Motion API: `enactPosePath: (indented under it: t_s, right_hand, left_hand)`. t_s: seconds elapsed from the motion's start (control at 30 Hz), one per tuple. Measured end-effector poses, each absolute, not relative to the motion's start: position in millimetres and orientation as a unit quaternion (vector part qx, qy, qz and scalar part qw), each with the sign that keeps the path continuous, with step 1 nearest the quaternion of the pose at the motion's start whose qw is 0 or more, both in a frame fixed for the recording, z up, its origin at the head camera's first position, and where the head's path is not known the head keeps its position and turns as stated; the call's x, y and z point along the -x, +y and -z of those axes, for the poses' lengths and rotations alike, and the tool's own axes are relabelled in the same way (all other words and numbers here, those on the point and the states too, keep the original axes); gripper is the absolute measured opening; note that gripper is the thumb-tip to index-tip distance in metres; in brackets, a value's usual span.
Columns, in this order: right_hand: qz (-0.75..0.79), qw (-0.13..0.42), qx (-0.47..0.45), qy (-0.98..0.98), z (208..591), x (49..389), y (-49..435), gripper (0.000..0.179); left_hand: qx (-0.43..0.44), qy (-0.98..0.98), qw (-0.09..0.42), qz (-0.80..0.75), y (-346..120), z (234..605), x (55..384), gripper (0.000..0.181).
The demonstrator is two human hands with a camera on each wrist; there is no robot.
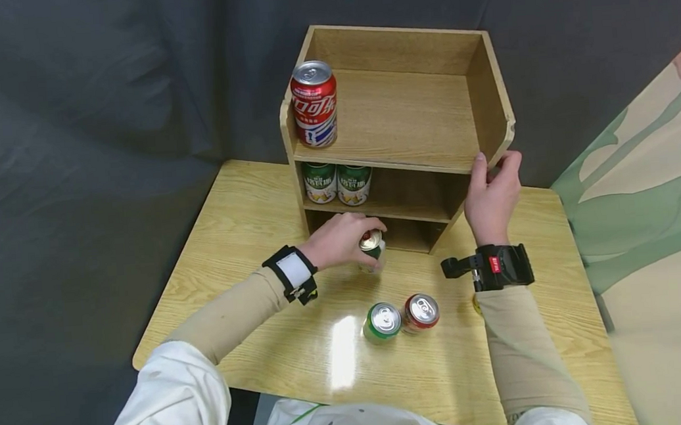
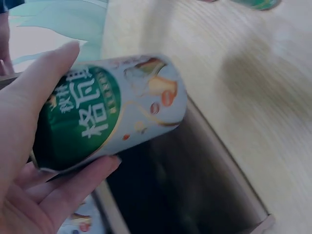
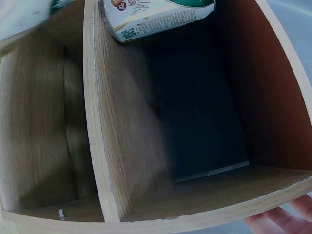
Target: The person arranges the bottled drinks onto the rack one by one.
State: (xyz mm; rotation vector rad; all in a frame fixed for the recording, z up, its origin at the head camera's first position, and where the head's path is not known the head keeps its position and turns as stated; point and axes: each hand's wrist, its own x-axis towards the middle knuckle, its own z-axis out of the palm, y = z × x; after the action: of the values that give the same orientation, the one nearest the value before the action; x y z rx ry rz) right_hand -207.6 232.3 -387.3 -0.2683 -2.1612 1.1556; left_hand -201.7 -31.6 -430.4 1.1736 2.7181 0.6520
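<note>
My left hand (image 1: 339,240) grips a green-and-white drink can (image 2: 117,109) around its side, in front of the lowest compartment of a wooden shelf (image 1: 405,112). The left wrist view shows thumb and fingers on opposite sides of the can. With my right hand (image 1: 494,205) I hold the shelf's right side near the top tray, thumb at the front edge. A red cola can (image 1: 314,106) stands in the top tray at the left. Two green-and-white cans, a left one (image 1: 319,182) and a right one (image 1: 354,185), stand side by side in the middle compartment.
On the table (image 1: 248,245), a green can (image 1: 382,321) and a red can (image 1: 421,313) stand close together near the front. A dark curtain (image 1: 103,124) hangs behind and to the left. A patterned cloth (image 1: 654,204) is at the right.
</note>
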Motion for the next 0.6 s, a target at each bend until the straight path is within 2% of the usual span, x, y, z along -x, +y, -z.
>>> enactPosePath:
  t_s: [0.27, 0.6]
  right_hand:
    - [-0.442, 0.331, 0.105, -0.827, 387.8, 208.9, 231.8, 0.037]
    - [-0.440, 0.334, 0.104, -0.827, 387.1, 208.9, 231.6, 0.040]
  left_hand:
    - [-0.400, 0.886, -0.089, -0.218, -33.4, 412.0, 201.6, 0.064]
    - [-0.417, 0.862, -0.194, -0.213, -26.9, 390.3, 205.4, 0.069]
